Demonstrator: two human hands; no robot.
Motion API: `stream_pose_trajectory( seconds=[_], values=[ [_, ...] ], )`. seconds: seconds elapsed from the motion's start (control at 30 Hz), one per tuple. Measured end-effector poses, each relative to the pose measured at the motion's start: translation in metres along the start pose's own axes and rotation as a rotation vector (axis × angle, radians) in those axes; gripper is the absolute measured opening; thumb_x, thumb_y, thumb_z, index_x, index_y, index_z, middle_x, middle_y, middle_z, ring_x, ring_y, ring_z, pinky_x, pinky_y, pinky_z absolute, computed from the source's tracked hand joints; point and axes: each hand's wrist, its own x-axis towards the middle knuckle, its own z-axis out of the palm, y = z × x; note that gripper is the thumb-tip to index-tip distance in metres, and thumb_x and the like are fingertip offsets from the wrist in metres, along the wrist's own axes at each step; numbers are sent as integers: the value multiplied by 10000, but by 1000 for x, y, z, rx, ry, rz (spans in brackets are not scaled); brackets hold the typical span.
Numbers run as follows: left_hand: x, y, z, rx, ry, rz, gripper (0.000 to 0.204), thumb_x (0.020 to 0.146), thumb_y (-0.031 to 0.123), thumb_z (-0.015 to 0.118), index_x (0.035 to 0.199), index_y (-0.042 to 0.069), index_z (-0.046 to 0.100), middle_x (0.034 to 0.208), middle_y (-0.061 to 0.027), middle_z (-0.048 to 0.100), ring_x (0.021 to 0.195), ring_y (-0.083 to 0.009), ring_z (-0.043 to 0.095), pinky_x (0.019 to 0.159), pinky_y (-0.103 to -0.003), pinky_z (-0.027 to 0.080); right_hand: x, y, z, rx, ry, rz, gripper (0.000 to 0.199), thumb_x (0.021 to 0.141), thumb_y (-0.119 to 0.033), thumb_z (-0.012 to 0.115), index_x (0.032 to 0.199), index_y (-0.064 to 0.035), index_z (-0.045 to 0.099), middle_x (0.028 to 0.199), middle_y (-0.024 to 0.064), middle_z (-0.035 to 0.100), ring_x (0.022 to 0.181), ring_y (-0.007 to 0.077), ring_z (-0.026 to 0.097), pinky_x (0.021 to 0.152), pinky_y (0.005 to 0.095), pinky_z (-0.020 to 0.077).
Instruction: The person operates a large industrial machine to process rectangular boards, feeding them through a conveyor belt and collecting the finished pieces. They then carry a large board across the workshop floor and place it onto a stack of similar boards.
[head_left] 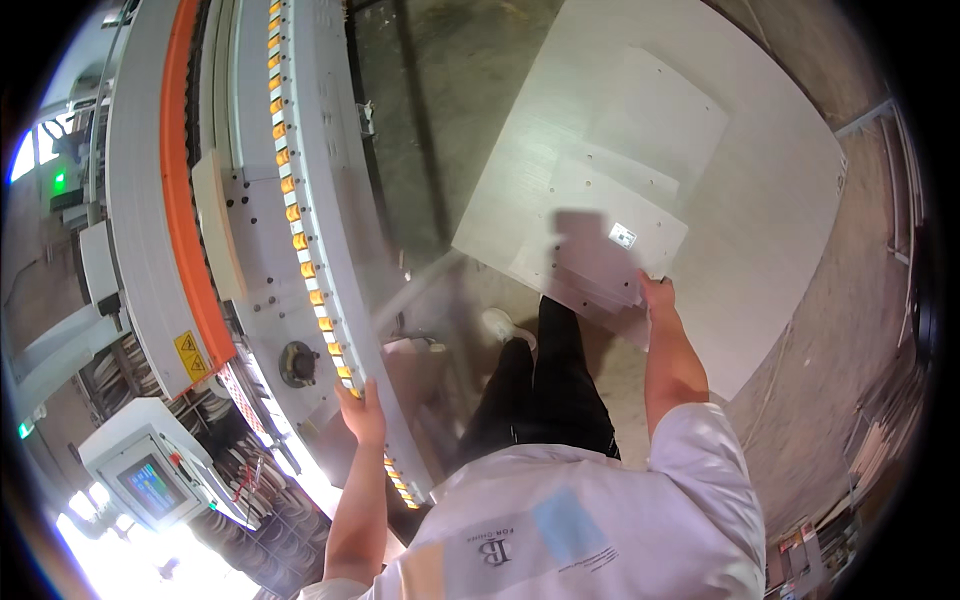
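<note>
My right hand (657, 295) grips the near corner of a small pale grey panel (610, 240) with drilled holes and a white sticker. That panel lies on top of a stack of larger grey panels (770, 190) on the right. My left hand (360, 408) lies against the long white rail (335, 240) of a big machine on the left, beside its row of yellow and orange pads (300, 240). Whether its fingers curl round the rail's edge is unclear. I stand between the two, in a white shirt and black trousers.
The machine has a curved orange strip (185, 200), a yellow warning sticker (190, 352) and a control box with a lit screen (150, 485) at lower left. Concrete floor (440, 110) shows between machine and stack. Stacked boards and clutter (880, 440) line the right edge.
</note>
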Motion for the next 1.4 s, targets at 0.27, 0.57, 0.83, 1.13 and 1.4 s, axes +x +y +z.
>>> stream_pose_trajectory(
  seconds=[0.27,0.57,0.83,1.13,1.4],
  values=[
    [0,-4,-2,37,-2,-51,576,937,360,694,1381,51,495,1204,-211,646,1114,-444,623,941,-498,483,-9,27,11,310,-95,-74,467,854,-380,851,1052,-20,630,828,45,643,630,149,565,493,341,426],
    [1,-1,-2,22,9,-74,626,922,358,713,1431,70,487,1210,-194,672,1134,-422,639,945,-494,493,-29,28,-12,501,-208,110,386,955,-368,766,791,-135,506,758,-10,532,707,133,541,570,336,469],
    [-1,-2,-7,27,-15,-86,544,913,381,724,1329,83,538,1160,-182,673,1084,-420,650,917,-499,506,-119,58,-25,746,-382,223,259,969,-346,722,1075,-124,637,959,0,611,821,157,596,640,278,514],
    [-9,-26,-11,-68,160,268,666,843,269,760,1410,27,509,1321,-197,601,1245,-404,561,1042,-478,458,-261,-25,-27,634,-593,-146,316,950,-234,710,1132,24,691,1054,108,742,944,205,722,826,367,583],
    [-87,3,-38,-526,-374,324,695,952,363,737,1464,-17,460,1376,-198,616,1181,-356,636,884,-413,566,-436,-89,-48,763,-868,-349,546,917,-103,700,1422,-16,511,1317,99,624,1149,219,632,976,386,525]
  ],
)
